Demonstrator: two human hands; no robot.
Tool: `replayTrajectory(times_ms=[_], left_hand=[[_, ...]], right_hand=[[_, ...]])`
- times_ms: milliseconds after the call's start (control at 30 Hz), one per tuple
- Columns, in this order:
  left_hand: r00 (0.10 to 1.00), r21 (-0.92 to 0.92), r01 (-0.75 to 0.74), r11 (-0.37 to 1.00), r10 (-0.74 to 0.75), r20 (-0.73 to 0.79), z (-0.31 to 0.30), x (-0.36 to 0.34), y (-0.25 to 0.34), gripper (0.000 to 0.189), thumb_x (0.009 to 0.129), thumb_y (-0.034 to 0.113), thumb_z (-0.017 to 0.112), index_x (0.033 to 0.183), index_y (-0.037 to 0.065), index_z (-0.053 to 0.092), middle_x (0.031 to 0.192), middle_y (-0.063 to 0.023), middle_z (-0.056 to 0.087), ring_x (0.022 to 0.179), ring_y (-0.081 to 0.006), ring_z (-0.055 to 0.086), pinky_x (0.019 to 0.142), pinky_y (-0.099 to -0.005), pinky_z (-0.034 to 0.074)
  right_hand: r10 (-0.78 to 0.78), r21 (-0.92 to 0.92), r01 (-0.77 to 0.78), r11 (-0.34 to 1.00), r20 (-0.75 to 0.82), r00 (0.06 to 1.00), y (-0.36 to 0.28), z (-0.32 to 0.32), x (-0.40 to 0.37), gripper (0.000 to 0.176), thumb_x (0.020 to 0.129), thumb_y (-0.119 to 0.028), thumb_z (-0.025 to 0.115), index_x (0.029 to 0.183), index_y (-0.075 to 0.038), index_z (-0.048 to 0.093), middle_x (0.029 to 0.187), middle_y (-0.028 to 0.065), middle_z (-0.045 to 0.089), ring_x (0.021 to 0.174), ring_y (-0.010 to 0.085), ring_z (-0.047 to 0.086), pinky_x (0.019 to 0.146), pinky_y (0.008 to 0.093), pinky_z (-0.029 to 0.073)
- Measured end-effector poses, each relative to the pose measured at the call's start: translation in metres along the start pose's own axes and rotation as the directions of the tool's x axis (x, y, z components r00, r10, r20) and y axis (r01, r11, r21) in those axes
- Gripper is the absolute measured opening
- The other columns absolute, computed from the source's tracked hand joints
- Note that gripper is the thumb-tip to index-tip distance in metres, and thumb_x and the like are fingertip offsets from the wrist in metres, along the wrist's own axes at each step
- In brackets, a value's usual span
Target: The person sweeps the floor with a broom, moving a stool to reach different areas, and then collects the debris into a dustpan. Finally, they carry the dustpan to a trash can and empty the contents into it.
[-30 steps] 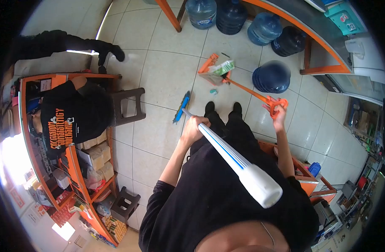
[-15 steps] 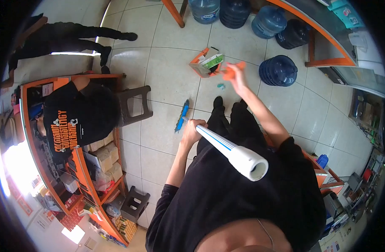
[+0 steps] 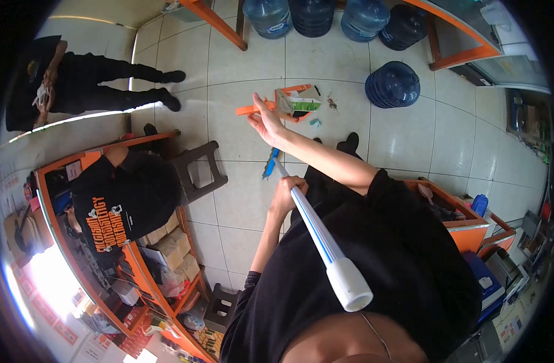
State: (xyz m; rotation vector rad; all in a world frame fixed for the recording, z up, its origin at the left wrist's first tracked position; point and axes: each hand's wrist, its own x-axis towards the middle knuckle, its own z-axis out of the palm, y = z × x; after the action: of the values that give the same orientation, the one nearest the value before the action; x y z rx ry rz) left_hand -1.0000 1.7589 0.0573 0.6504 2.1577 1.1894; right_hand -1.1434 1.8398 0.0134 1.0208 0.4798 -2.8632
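My left hand (image 3: 287,192) is wrapped around the white and blue striped pole (image 3: 316,227) of a broom. The pole's thick white end points toward my chest, and its blue brush head (image 3: 271,162) rests on the tiles. Stretched across in front of me, my right hand (image 3: 266,124) grips the orange handle (image 3: 254,109) of a dustpan. The dustpan (image 3: 302,87), orange-edged, holds a green and white carton (image 3: 304,104). Just below it lies a teal scrap (image 3: 315,122); to its right is a small pile of dark debris (image 3: 332,101).
Several large blue water bottles (image 3: 268,18) line the top, and another bottle (image 3: 393,85) stands nearer. A seated person (image 3: 126,199) is at the orange shelving, beside a dark stool (image 3: 209,172). Another person (image 3: 77,81) stands at upper left. An orange cabinet (image 3: 458,227) is at right.
My right hand has swung left with the handle, and the dustpan has turned. Dark debris now shows on the floor to its right. The standing person's hands have come into view.
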Motion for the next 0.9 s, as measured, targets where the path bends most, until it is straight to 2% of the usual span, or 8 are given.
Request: replayTrajectory(times_ms=[133,267,367,633,667,733,833,900], left_hand=[[0.997,-0.001,0.005,1.0,-0.005,0.074,0.009,0.009,0.005,0.007,0.059,0.004,0.054,0.057,-0.002,0.052,0.056,-0.0177,0.051,0.052,-0.0332,0.053,0.05,-0.0374,0.041],[0.994,-0.017,-0.042,0.999,0.044,0.097,0.017,0.024,0.011,0.008,0.058,0.005,0.054,0.056,-0.002,0.05,0.054,-0.0176,0.049,0.05,-0.0337,0.05,0.049,-0.0378,0.039],[0.988,-0.019,-0.082,0.996,0.084,0.134,0.021,0.038,0.023,0.008,0.058,0.005,0.054,0.056,-0.002,0.051,0.053,-0.0172,0.048,0.048,-0.0327,0.049,0.048,-0.0363,0.039],[0.979,-0.099,-0.117,0.988,0.131,0.154,0.032,0.063,0.031,0.007,0.058,0.005,0.056,0.057,-0.001,0.053,0.05,-0.0153,0.049,0.044,-0.0262,0.05,0.046,-0.0319,0.039],[0.976,-0.13,-0.132,0.983,0.151,0.157,0.035,0.065,0.029,0.007,0.058,0.005,0.056,0.058,-0.001,0.053,0.05,-0.015,0.049,0.044,-0.0254,0.05,0.046,-0.0315,0.04],[0.967,-0.168,-0.158,0.973,0.187,0.174,0.045,0.074,0.028,0.008,0.06,0.006,0.057,0.059,-0.002,0.054,0.053,-0.0148,0.051,0.048,-0.0263,0.054,0.049,-0.0319,0.041],[0.936,-0.207,-0.208,0.956,0.256,0.242,0.058,0.091,0.063,0.007,0.06,0.006,0.058,0.06,0.0,0.054,0.058,-0.0161,0.054,0.058,-0.0322,0.056,0.054,-0.0361,0.042],[0.832,-0.293,-0.383,0.876,0.465,0.304,0.09,0.103,0.067,0.006,0.059,0.006,0.057,0.06,0.002,0.053,0.059,-0.0169,0.053,0.06,-0.0347,0.055,0.057,-0.0389,0.043]], right_hand=[[-0.039,-0.15,0.047,0.988,0.061,0.997,-0.023,-0.009,-0.024,0.08,0.069,-0.041,0.071,0.116,-0.01,0.014,0.121,0.0137,0.032,0.115,0.0364,0.036,0.098,0.0475,0.03],[0.025,-0.271,0.008,0.963,0.121,0.992,-0.046,-0.017,-0.03,0.044,0.077,-0.03,0.066,0.109,-0.015,0.039,0.118,0.0033,0.045,0.104,0.0256,0.05,0.092,0.0403,0.037],[0.03,-0.393,0.043,0.919,0.179,0.983,-0.05,-0.022,-0.023,0.039,0.079,-0.029,0.063,0.108,-0.015,0.04,0.114,0.0042,0.049,0.104,0.0222,0.051,0.091,0.0368,0.039],[0.062,-0.611,0.08,0.788,0.207,0.976,-0.078,-0.026,-0.039,0.054,0.084,-0.035,0.054,0.127,-0.013,0.03,0.123,0.0077,0.043,0.105,0.0212,0.05,0.092,0.0362,0.037],[-0.061,-0.647,0.216,0.731,0.254,0.965,-0.091,-0.034,-0.049,0.058,0.084,-0.036,0.052,0.13,-0.012,0.027,0.126,0.0091,0.04,0.108,0.0221,0.048,0.093,0.037,0.036],[-0.223,-0.602,0.455,0.656,0.422,0.879,-0.143,-0.038,-0.112,0.068,0.083,-0.044,0.047,0.135,-0.008,0.021,0.133,0.0123,0.033,0.113,0.0253,0.044,0.095,0.0392,0.033],[-0.311,-0.185,0.593,0.784,0.71,0.632,-0.212,-0.023,-0.244,0.086,0.073,-0.061,0.047,0.133,-0.004,0.025,0.127,0.0231,0.038,0.105,0.0273,0.049,0.093,0.0393,0.035],[-0.201,-0.2,0.756,0.623,0.894,0.402,-0.245,-0.013,-0.297,0.056,0.066,-0.04,0.062,0.104,-0.006,0.038,0.094,0.0131,0.046,0.079,0.0211,0.051,0.07,0.0341,0.038]])
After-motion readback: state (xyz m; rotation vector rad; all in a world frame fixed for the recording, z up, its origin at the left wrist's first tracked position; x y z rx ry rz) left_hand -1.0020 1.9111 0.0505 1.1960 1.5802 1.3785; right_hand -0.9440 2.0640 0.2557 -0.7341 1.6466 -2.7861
